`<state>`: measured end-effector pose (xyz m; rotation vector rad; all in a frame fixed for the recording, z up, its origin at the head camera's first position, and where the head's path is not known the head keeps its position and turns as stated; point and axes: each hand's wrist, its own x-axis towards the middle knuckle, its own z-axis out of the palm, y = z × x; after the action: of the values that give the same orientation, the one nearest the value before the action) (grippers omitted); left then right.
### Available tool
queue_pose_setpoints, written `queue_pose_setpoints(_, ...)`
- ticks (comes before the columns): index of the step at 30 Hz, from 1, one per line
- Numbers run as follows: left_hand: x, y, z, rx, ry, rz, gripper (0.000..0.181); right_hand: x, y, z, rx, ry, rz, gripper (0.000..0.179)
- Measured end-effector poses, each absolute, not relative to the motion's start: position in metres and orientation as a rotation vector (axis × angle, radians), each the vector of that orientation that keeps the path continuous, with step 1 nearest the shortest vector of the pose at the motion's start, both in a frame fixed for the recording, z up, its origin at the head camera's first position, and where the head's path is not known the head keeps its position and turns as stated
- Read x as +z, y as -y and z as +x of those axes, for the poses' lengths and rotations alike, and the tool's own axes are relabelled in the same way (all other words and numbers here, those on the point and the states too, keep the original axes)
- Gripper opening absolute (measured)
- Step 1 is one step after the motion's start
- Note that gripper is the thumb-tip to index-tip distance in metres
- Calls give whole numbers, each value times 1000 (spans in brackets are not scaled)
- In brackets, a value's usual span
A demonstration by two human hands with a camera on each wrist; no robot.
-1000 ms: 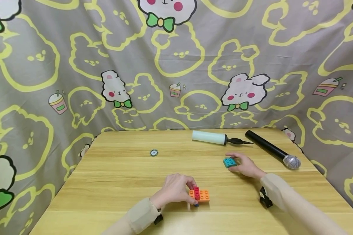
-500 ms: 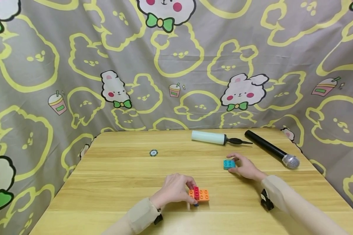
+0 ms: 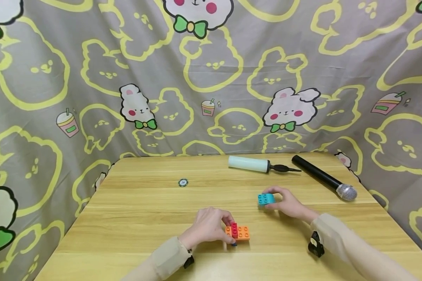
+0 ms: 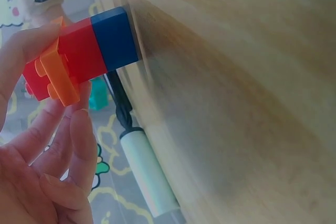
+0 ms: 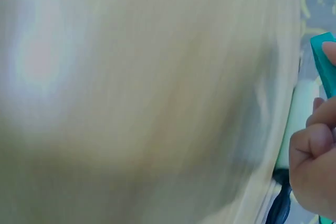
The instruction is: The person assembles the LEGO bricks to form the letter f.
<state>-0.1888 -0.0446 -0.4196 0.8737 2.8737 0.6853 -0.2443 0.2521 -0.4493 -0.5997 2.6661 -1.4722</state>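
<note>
My left hand (image 3: 211,226) pinches a small stack of toy building bricks between thumb and fingers. The stack has a blue brick (image 4: 114,38) at its base, a red brick (image 4: 83,48) above that, then a wide orange brick (image 3: 244,233) with another red brick (image 3: 234,230) on top. To the right and farther back, my right hand (image 3: 287,202) grips a teal brick (image 3: 263,200), its studs showing in the head view. In the right wrist view only part of that teal brick (image 5: 324,66) shows at the right edge.
A pale blue hand pump (image 3: 249,164) with a black nozzle lies at the back of the wooden table (image 3: 137,218). Right of it is a black microphone (image 3: 320,175) with a silver head. A poker chip (image 3: 183,182) lies back left. Patterned cloth (image 3: 176,89) hangs behind.
My right hand has brought the teal brick left and slightly nearer, turning it on the way. The left hand and its brick stack stay in place.
</note>
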Motion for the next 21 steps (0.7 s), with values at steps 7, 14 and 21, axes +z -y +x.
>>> queue_pose_setpoints(7,-419,45,-189,704,-2867,863,33,-440,-229,-223,-1563,-2495,-806,40)
queue_pose_setpoints(14,-420,45,-189,708,-2870,863,33,-433,-203,-197,-1705,-2358,-867,40)
queue_pose_setpoints(21,-422,45,-190,698,-2869,876,33,-436,-187,-180,-1811,-2188,-879,43)
